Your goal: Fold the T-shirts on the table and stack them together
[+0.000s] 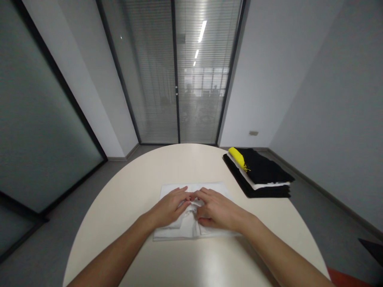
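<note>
A folded white cloth (185,233) lies on the table in front of me, its middle gathered into wrinkles between my hands. My left hand (170,207) rests on its left part, fingers stretched toward the middle and thumb apart. On the right, my right hand (217,209) bends its fingers and thumb around the bunched fabric at the centre. The fingertips of both hands meet, or nearly so, above the wrinkles. Part of the cloth is hidden under the hands. Whether it is a shirt or another garment, I cannot tell.
The round cream table (119,207) has a stack of folded black cloth (266,167) near its right edge. A white layer shows within that stack, and a yellow piece (237,156) lies on its left side. Glass doors (176,79) stand beyond the table.
</note>
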Demonstrator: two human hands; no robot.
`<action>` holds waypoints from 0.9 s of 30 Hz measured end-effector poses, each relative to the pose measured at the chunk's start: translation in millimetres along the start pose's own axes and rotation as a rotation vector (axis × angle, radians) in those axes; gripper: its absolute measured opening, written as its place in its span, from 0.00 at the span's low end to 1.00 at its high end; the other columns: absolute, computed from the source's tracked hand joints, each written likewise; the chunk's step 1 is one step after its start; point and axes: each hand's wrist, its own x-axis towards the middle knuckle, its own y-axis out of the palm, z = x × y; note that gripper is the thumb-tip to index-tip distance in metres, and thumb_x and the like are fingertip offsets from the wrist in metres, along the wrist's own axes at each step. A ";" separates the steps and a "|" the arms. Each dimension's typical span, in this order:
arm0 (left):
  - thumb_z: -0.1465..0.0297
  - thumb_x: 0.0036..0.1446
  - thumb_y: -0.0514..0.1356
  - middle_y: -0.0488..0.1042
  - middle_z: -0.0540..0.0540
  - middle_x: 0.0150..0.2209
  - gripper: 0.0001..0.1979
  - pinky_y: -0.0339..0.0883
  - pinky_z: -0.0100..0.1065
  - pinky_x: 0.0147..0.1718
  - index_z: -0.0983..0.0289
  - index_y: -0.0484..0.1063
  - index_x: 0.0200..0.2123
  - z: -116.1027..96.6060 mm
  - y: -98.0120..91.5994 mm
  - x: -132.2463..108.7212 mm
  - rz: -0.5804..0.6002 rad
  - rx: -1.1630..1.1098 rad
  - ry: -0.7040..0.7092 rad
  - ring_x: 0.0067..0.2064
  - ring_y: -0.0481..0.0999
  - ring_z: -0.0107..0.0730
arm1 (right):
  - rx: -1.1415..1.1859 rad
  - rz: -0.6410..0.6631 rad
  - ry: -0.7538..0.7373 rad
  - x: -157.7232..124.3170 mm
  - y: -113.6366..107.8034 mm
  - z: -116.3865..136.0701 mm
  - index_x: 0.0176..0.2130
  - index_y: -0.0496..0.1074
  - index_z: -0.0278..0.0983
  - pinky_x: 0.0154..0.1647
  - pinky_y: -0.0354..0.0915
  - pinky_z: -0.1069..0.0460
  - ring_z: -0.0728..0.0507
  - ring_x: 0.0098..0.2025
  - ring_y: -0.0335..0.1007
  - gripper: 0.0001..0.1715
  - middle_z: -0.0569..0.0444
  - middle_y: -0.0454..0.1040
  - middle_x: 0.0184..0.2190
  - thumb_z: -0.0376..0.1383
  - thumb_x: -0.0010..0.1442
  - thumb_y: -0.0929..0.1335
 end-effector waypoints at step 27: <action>0.53 0.54 0.69 0.60 0.56 0.69 0.26 0.45 0.55 0.69 0.55 0.77 0.53 -2.0 -6.0 -5.4 0.191 0.038 0.087 0.72 0.51 0.53 | 0.457 0.236 0.281 -13.5 -13.2 -4.1 0.32 0.81 0.39 0.31 0.59 0.57 0.51 0.28 0.70 0.07 0.59 0.79 0.28 0.34 0.52 0.70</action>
